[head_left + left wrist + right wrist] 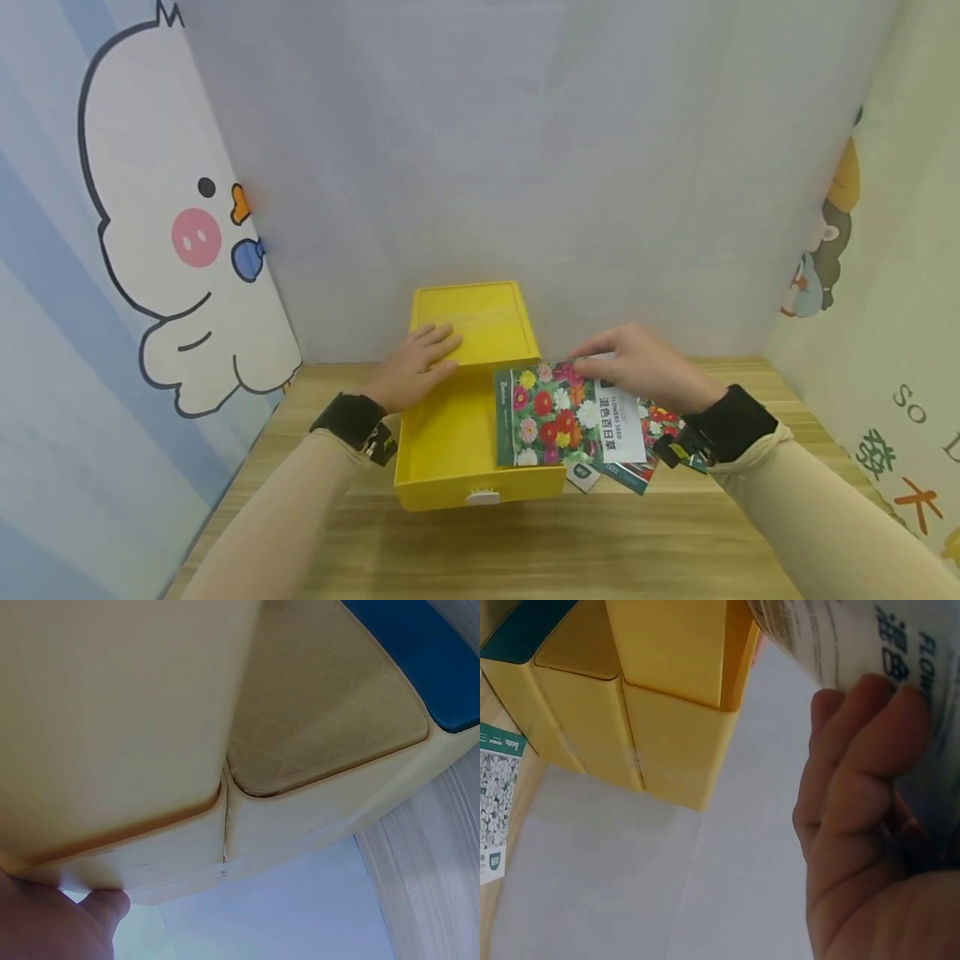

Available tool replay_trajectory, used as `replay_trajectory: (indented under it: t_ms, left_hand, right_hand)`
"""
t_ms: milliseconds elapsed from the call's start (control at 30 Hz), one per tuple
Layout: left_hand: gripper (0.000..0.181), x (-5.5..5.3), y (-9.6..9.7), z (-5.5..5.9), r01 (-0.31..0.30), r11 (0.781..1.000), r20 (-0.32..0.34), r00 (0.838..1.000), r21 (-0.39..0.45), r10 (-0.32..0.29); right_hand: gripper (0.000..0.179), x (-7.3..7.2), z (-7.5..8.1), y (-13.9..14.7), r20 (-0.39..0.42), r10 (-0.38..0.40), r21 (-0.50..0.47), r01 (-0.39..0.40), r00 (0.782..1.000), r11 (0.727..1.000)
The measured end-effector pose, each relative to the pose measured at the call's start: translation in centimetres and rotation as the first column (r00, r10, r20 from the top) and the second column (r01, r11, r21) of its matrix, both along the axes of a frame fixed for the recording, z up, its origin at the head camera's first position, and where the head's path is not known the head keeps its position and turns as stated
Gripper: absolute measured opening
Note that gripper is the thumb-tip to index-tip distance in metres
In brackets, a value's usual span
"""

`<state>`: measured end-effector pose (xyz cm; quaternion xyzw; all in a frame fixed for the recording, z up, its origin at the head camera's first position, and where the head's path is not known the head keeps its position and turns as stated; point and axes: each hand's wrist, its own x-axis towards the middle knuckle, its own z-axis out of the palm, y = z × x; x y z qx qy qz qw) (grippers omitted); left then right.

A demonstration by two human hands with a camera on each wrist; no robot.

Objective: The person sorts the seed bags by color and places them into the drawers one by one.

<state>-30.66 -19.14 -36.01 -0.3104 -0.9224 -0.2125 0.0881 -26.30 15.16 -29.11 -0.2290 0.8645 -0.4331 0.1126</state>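
A small yellow drawer cabinet (483,312) stands against the back wall with its top drawer (446,429) pulled out. My left hand (412,368) rests on the cabinet's top at the left front edge, fingers extended. Between thumb and fingers my right hand (648,367) pinches a flower seed packet (543,421) by its right end. The packet, printed with colourful blooms, overlaps the right half of the drawer in the head view. In the right wrist view the fingers (855,757) curl against the packet's white printed part (832,645).
More seed packets (633,477) lie on the wooden table (480,550) right of the drawer, partly under my right hand. One packet with white flowers (496,799) shows in the right wrist view. A white knob (482,497) is on the drawer front. Printed curtains flank both sides.
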Motion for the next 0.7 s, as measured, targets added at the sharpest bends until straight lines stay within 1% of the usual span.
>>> replay_trajectory:
  t_ms: [67,133,267,433,533,633,667,700]
  left_hand:
    - [0.051,0.0,0.0,0.0,-0.002,1.0,-0.004,1.0,-0.003,0.002]
    - [0.051,0.0,-0.1,0.0,-0.001,1.0,-0.011,1.0,-0.003,0.001]
    - [0.051,0.0,-0.1,0.0,-0.005,1.0,-0.008,1.0,-0.001,0.005]
    - [0.051,0.0,-0.1,0.1,-0.003,1.0,-0.018,1.0,0.001,0.003]
    - [0.051,0.0,-0.1,0.1,-0.001,1.0,-0.019,1.0,0.001,0.001]
    - [0.051,0.0,-0.1,0.1,0.0,1.0,-0.024,1.0,-0.002,0.0]
    - [0.051,0.0,-0.1,0.1,0.0,1.0,-0.023,1.0,-0.003,0.0]
    - [0.051,0.0,-0.1,0.1,0.0,1.0,-0.024,1.0,-0.004,-0.001]
  right_hand:
    - [0.027,-0.2,-0.3,-0.4,-0.03,0.005,0.025,-0.004,1.0,1.0]
    - [0.028,-0.4,-0.5,-0.7,-0.033,0.008,0.028,-0.007,0.999,1.0]
    - [0.034,-0.6,-1.0,-1.2,0.028,0.002,-0.021,-0.001,1.0,1.0]
    - [0.036,-0.7,-1.7,-1.3,0.042,-0.044,-0.069,0.046,0.998,0.997]
    - [0.037,-0.8,-2.1,-1.5,0.085,-0.074,-0.117,0.084,0.994,0.99]
    - [0.038,-0.8,-2.5,-1.6,0.119,-0.083,-0.149,0.101,0.989,0.984]
    - [0.038,-0.7,-2.6,-1.6,0.117,-0.084,-0.151,0.101,0.99,0.983]
    - [0.039,-0.6,-2.8,-1.6,0.098,-0.085,-0.141,0.098,0.992,0.985]
